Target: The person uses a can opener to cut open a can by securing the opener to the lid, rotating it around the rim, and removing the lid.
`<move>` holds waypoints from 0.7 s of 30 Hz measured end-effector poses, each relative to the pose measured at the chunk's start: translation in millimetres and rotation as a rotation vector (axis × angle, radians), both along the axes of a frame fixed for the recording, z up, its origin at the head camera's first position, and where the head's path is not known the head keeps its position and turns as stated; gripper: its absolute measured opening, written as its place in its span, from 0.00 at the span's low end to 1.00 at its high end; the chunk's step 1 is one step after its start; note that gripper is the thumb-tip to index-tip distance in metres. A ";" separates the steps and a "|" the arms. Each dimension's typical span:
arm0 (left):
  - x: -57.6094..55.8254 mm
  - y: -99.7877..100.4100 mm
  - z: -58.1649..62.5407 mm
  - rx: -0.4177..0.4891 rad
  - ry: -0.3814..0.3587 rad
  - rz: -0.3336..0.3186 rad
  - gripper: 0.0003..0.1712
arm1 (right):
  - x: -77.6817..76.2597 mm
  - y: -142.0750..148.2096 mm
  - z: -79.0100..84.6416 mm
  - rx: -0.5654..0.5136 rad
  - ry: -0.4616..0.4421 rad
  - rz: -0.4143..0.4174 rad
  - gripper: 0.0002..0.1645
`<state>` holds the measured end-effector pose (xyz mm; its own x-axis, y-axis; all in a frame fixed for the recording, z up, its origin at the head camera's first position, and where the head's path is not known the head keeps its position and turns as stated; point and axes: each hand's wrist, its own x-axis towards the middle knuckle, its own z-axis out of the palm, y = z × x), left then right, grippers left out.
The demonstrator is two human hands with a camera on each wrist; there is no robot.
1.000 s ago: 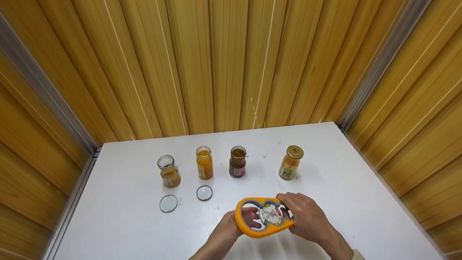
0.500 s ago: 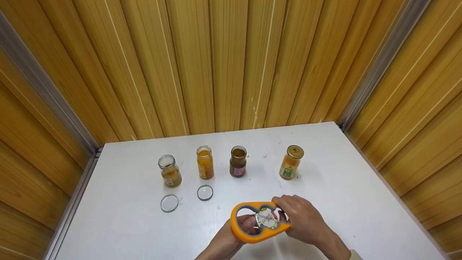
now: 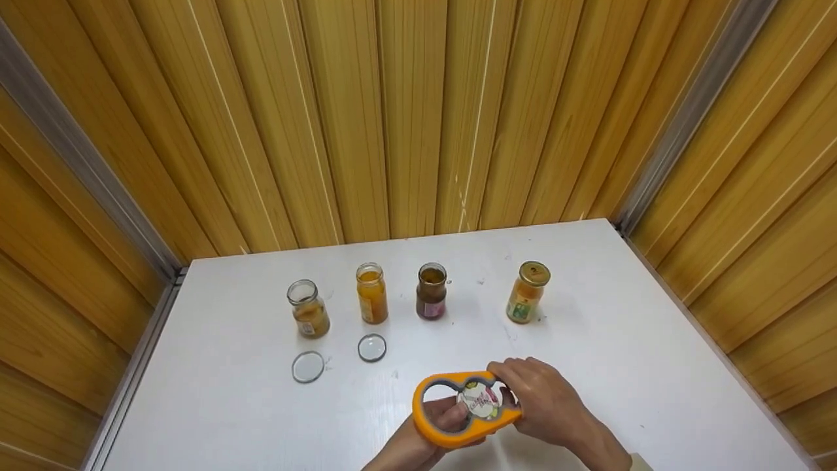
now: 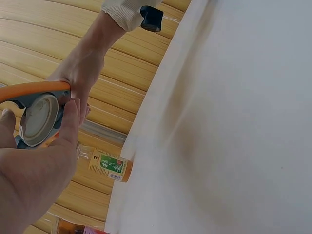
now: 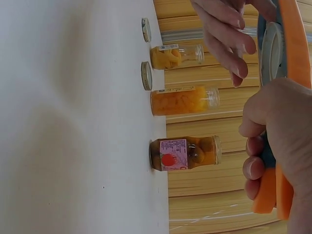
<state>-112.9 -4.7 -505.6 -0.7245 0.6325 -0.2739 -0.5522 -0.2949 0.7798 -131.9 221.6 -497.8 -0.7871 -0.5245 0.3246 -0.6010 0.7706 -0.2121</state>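
Observation:
My right hand (image 3: 546,402) grips the handle end of an orange jar opener (image 3: 487,428) with grey scalloped inner edges, held over the front of the table. A round metal lid (image 3: 482,398) with a printed top sits in the opener's smaller opening. From the left, my left hand (image 3: 415,441) reaches under the opener, its thumb (image 3: 454,415) coming up through the larger opening to the lid's edge. In the right wrist view the fingers (image 5: 226,46) of that hand extend loosely below the lid's pale underside (image 5: 274,51).
Three uncapped jars stand in a row: a pale yellow one (image 3: 310,319), an orange one (image 3: 373,306) and a dark one (image 3: 431,306). A capped jar (image 3: 523,301) stands right of them. Two lids, one left (image 3: 308,367) and one right (image 3: 372,348), lie before the row. Wood-patterned panels (image 3: 418,131) enclose the table.
The opener and both hands have shifted slightly left and toward me. My left thumb has moved from behind the opener onto the lid's edge. The jars and table lids stay put.

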 end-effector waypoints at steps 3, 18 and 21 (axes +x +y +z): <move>0.6 0.5 -0.9 0.012 0.023 0.014 0.29 | -0.2 -0.9 0.2 0.016 0.000 0.006 0.28; -0.4 4.7 -5.7 -0.036 0.001 0.052 0.26 | 1.8 -2.6 -4.6 0.049 -0.088 0.005 0.30; -0.5 5.4 -4.9 -0.054 -0.027 0.055 0.26 | 1.8 -2.9 -5.7 0.049 -0.095 0.007 0.31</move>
<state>-113.4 0.7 -510.5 -0.7495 0.5762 -0.3260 -0.5574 -0.2834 0.7804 -130.1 218.7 -503.5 -0.8096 -0.5430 0.2229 -0.5850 0.7775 -0.2308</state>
